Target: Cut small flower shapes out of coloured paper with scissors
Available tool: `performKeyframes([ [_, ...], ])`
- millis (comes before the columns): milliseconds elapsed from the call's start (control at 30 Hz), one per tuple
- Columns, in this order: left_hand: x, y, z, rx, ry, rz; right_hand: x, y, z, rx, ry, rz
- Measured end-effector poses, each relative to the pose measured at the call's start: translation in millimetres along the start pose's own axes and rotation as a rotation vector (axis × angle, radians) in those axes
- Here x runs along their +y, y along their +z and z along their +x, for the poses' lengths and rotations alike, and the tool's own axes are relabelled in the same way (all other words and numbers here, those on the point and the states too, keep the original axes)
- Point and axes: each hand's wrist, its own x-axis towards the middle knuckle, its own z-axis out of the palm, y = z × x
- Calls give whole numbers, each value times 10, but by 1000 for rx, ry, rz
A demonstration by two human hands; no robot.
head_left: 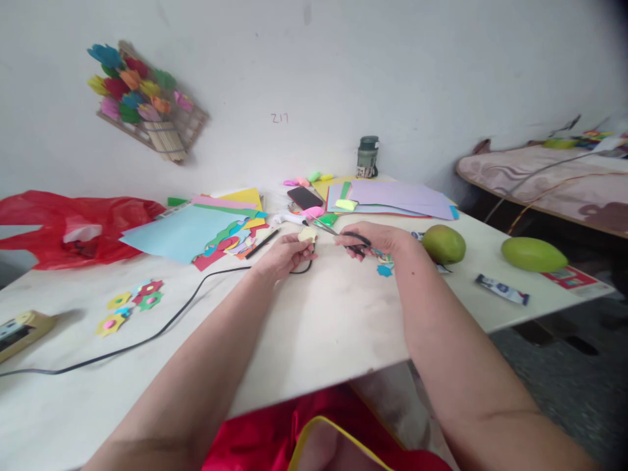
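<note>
My left hand (pixel 283 257) pinches a small pale yellow paper piece (pixel 307 234) above the table. Black-handled scissors (pixel 357 242) are in my right hand (pixel 369 239), their blades pointing left toward the paper; whether they touch it I cannot tell. Behind the hands lies a white glue gun (pixel 289 218), with a black cord (pixel 181 311) running to the left. A black pen (pixel 262 244) rests beside my left hand, close to a heap of coloured paper scraps (pixel 228 245). A blue paper flower (pixel 385 270) sits under my right wrist.
Finished-looking paper flowers (pixel 148 296) and a cream power strip (pixel 27 333) lie at left, below a red plastic bag (pixel 73 226). Coloured sheets (pixel 392 196), a phone (pixel 305 197) and a bottle (pixel 367 157) stand at the back. Two green mangoes (pixel 444 244) and a tube (pixel 502 289) are at right.
</note>
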Motion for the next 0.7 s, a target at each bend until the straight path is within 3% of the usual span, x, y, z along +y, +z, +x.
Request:
performKeyframes([
  [367, -5, -70, 9, 3, -7, 79, 38, 54, 80, -121, -93, 30],
  [700, 41, -42, -46, -76, -19, 84, 36, 116, 120, -121, -145, -53],
])
